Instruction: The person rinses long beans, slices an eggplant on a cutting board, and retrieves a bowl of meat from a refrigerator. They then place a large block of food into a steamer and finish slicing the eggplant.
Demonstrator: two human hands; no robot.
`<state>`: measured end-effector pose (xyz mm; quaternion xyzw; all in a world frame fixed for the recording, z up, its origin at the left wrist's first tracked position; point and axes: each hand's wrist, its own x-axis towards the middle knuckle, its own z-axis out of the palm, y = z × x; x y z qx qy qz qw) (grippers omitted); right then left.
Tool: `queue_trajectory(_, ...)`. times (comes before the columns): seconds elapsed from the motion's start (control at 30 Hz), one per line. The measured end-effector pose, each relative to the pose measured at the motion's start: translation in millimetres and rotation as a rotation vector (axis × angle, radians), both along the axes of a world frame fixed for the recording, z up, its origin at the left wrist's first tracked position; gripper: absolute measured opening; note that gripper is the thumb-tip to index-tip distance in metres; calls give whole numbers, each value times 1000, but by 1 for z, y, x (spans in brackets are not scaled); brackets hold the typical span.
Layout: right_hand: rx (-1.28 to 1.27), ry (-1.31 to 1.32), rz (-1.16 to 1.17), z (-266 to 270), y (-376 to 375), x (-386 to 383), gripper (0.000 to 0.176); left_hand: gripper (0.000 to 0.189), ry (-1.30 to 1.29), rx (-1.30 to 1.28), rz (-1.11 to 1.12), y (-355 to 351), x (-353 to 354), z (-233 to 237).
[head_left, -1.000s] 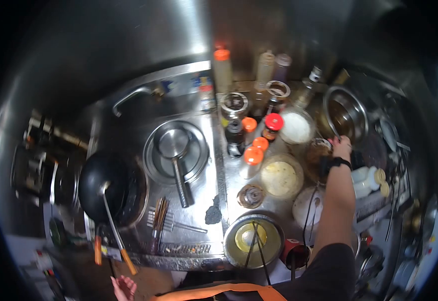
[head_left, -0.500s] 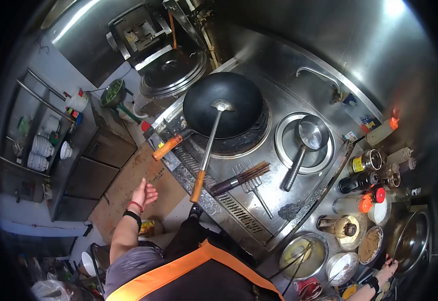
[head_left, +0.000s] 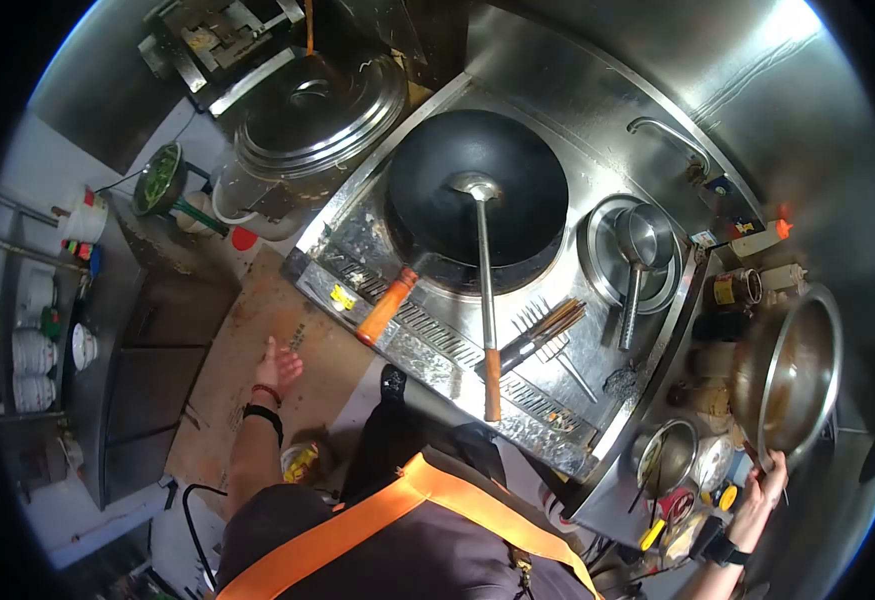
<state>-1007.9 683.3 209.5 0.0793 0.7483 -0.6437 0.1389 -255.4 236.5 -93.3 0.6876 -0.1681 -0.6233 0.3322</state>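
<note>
My right hand grips the lower rim of a steel bowl, which is tilted steeply above the seasoning containers at the right. Brownish liquid or residue colours the bowl's inside. My left hand is away from everything, held out over the floor on the left with fingers apart and nothing in it. On the stove sits a black wok with a wooden handle. A long-handled wok spatula rests in it, its wooden grip jutting past the stove's front edge.
A steel ladle lies across a round pan right of the wok. A bamboo brush lies over a metal fork. A lidded pot stands back left; a small bowl with sticks is near my right arm.
My right hand has lifted the steel bowl from among the containers and tilted it up. My left hand stays open at the left. The camera view has shifted.
</note>
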Motion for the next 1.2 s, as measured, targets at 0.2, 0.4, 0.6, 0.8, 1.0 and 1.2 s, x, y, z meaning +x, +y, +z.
queue_trajectory(0.2, -182, -249, 129, -13, -116, 108, 16, 65, -27, -4, 1, -56, 93, -1)
queue_trajectory(0.4, 80, -305, 258, -17, -242, 157, 16, 64, -116, 81, 110, -43, 149, -9)
queue_trajectory(0.6, 530, -112, 526, -21, -324, 139, 11, 60, 80, 139, 249, 31, 167, -45)
queue_trajectory(0.8, 653, -130, 568, -2, -378, 147, 9, 58, 30, 285, 284, 74, 173, -60)
queue_trajectory(1.0, 690, -117, 534, 6, -395, 148, 11, 54, 78, 270, 279, 63, 174, -78)
queue_trajectory(1.2, 745, -70, 512, 12, -400, 141, 10, 52, 86, 230, 237, 25, 155, -60)
